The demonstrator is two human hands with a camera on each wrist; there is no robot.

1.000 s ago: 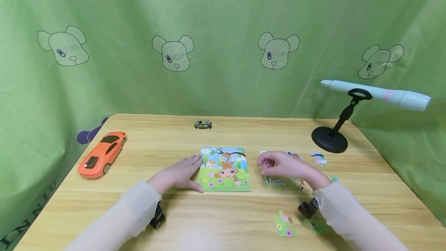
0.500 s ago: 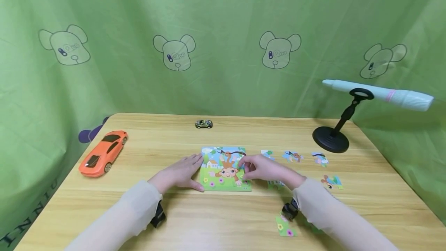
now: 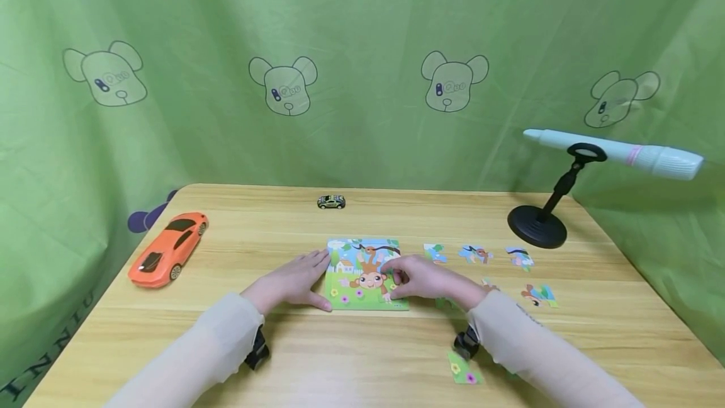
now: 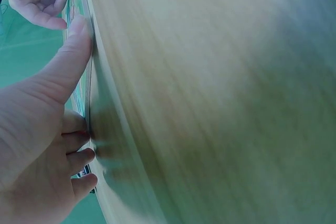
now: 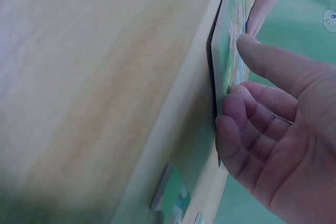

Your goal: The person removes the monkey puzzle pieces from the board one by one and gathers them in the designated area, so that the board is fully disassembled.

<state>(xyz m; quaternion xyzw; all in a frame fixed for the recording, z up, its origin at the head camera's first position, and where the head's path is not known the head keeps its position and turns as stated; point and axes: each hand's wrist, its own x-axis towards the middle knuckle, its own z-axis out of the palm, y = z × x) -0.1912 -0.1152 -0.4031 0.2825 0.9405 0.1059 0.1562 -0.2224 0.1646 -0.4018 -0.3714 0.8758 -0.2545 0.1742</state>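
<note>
A square picture board [image 3: 347, 291] with a cartoon monkey lies flat mid-table in the head view. My left hand [image 3: 290, 279] rests along its left edge, fingers extended and thumb at the lower corner. On the right side of the board, my right hand [image 3: 423, 276] touches it with loosely bent fingers. The right wrist view shows that thumb [image 5: 252, 51] over the printed face and the other fingers curled at the near edge. Loose jigsaw pieces [image 3: 476, 254] are spread right of the board, several partly hidden by the right forearm.
An orange toy car [image 3: 170, 250] sits at the table's left side, and a tiny toy car [image 3: 331, 201] at the back. A black stand [image 3: 538, 225] holds a light blue microphone [image 3: 612, 148] at the back right. Behind hangs a green curtain [image 3: 362, 131].
My right hand has moved left from over the loose pieces to the board's right side, then slightly further in. My left hand has stayed at the left edge.
</note>
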